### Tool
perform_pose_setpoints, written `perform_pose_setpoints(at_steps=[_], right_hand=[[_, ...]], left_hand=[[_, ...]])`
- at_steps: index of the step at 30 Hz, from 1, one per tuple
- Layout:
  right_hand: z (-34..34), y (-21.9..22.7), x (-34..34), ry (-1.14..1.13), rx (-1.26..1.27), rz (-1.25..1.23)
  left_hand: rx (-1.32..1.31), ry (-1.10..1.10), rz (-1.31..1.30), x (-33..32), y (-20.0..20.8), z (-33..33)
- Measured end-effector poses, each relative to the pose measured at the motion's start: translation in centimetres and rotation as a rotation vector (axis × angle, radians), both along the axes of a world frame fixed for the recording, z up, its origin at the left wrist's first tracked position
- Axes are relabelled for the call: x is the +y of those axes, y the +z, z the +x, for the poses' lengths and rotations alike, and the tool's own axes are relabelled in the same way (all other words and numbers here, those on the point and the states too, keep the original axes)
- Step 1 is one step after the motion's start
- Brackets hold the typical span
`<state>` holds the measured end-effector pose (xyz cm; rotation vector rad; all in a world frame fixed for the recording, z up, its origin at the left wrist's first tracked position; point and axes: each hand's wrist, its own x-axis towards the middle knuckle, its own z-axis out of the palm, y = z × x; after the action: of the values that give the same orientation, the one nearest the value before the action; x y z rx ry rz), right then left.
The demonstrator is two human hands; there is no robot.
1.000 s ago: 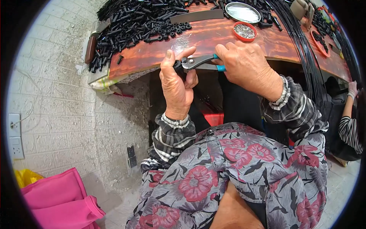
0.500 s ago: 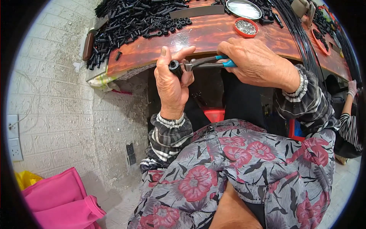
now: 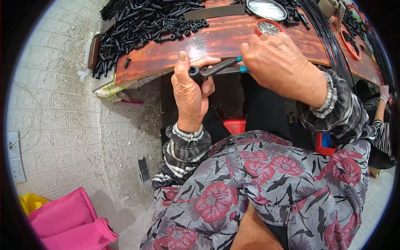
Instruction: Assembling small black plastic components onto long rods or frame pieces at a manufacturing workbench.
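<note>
Over my lap, just off the table's near edge, my left hand (image 3: 188, 93) grips a black tubular part (image 3: 194, 71), its hollow end turned up between thumb and fingers. My right hand (image 3: 283, 66) is wrapped round the blue handles of a pair of pliers (image 3: 223, 66). The jaws of the pliers meet the side of the tubular part, beside my left fingers; what exactly they bite on is hard to make out. Past my right hand stands a red bowl (image 3: 258, 27) of small silvery metal pieces.
Heaps of black tubular parts (image 3: 137, 21) cover the far left of the wooden table (image 3: 233, 35). A round tray (image 3: 248, 8) holds thin pale strips. Long black rods (image 3: 329, 37) lie to the right. A pink bag (image 3: 66, 212) sits low left; a co-worker's gloved hand (image 3: 384, 92) shows far right.
The pliers have turned, their jaws now lower against the tubular part and their handles angled up to the right. My right hand has rolled over with them.
</note>
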<state>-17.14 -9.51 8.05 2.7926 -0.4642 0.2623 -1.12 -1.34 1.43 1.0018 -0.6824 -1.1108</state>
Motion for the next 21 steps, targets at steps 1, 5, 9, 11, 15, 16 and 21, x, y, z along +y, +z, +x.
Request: perform_pose_setpoints(at_steps=[1, 5, 9, 11, 15, 16, 21], right_hand=[[0.1, -0.3, 0.0, 0.007, -0.049, -0.006], [0.6, -1.2, -0.3, -0.1, -0.153, 0.029], [0.5, -2.3, -2.2, -0.022, -0.263, 0.239], [0.8, -2.5, -3.6, -0.29, -0.26, 0.522], [1.3, -4.7, -5.7, -0.289, -0.387, 0.581], [2.1, -5.4, -6.1, -0.315, -0.342, 0.493], [5.3, -6.8, -7.1, -0.372, -0.215, 0.238]], left_hand=[[0.077, 0.018, -0.036, 0.0, -0.3, 0.2], [0.08, 0.008, -0.04, -0.6, 0.2, 0.7], [0.048, 0.081, -0.239, -0.7, 0.9, 2.5], [0.058, 0.108, -0.4, 0.4, 2.6, 4.4], [-0.161, 0.179, -0.672, 4.5, 7.6, 8.7], [-0.26, 0.17, -0.715, 6.1, 9.2, 10.0], [-0.378, 0.263, -0.758, 12.5, 15.1, 15.6]])
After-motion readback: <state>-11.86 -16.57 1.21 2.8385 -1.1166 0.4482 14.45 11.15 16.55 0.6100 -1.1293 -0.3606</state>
